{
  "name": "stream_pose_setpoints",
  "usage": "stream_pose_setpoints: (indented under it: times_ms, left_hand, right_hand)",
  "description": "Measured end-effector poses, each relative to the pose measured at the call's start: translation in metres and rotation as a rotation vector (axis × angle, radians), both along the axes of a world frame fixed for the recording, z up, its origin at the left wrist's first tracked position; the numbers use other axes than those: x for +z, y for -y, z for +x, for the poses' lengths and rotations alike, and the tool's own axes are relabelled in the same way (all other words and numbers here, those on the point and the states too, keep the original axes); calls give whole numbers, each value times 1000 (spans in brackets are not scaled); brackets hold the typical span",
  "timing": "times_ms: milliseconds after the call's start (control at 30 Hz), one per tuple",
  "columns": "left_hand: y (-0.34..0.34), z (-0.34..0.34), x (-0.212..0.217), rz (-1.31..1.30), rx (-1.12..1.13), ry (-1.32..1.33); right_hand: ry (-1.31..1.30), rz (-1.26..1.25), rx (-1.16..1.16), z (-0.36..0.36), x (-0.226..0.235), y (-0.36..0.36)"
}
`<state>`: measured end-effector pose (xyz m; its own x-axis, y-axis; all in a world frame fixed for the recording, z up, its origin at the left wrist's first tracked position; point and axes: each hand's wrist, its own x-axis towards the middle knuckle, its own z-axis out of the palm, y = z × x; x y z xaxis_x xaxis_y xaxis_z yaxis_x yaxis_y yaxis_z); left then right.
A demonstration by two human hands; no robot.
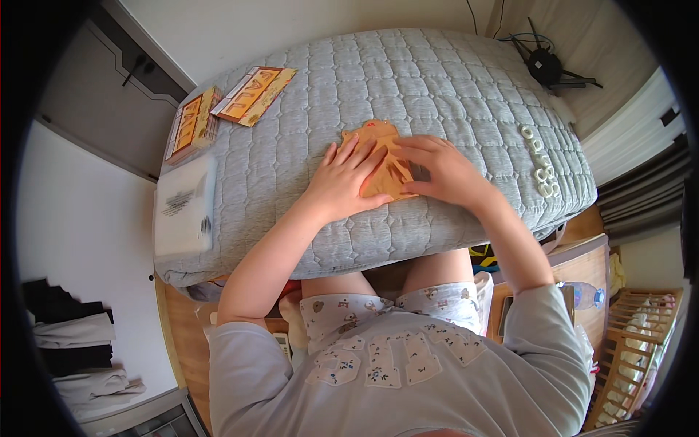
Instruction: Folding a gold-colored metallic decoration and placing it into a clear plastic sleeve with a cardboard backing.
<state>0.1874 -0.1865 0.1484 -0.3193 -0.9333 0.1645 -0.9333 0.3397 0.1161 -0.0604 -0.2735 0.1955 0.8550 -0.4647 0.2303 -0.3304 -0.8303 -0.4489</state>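
A flat, tan-orange piece point(378, 130) lies on the grey quilted mattress point(437, 80) in front of me. It looks like thin folded sheeting or cloth with a small red mark near its far edge; its exact kind is unclear. My left hand point(344, 175) rests flat on its left side, fingers spread. On the right side, my right hand point(445, 171) touches it with bent fingers, thumb apart from the others. Both hands cover much of the piece.
At the left are a stack of orange printed packs point(191, 125), one more pack point(255, 95) beside it, and a pile of clear plastic bags point(185, 207). White rings point(544, 175) lie near the right edge. A black router point(545, 68) sits at the far right corner.
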Motion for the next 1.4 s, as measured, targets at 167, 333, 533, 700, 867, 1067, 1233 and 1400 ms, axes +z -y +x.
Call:
stream_pose_setpoints:
  times_ms: [167, 333, 533, 700, 867, 1067, 1233, 1400]
  left_hand:
    - [0, 3, -3, 6, -6, -7]
    - [-2, 5, -1, 8, -3, -28]
    - [-2, 30, -5, 75, -45, -215]
    - [-12, 64, 18, 240, -73, -145]
    - [-17, 63, 29, 286, -46, -83]
    - [-18, 57, 36, 293, 60, 18]
    - [-18, 53, 43, 339, 114, 108]
    - [-17, 52, 47, 358, 158, 142]
  right_hand:
    - [-157, -7, 48, 6, -15, 31]
    - [-217, -9, 19, 8, -17, 30]
    - [-208, 49, 21, 7, -18, 32]
    - [-235, 42, -6, 8, -17, 31]
    - [-227, 53, -16, 9, -16, 30]
    - [-229, 61, -13, 9, -17, 30]
    - [-252, 77, -15, 9, -15, 30]
    - [-263, 82, -17, 10, -16, 31]
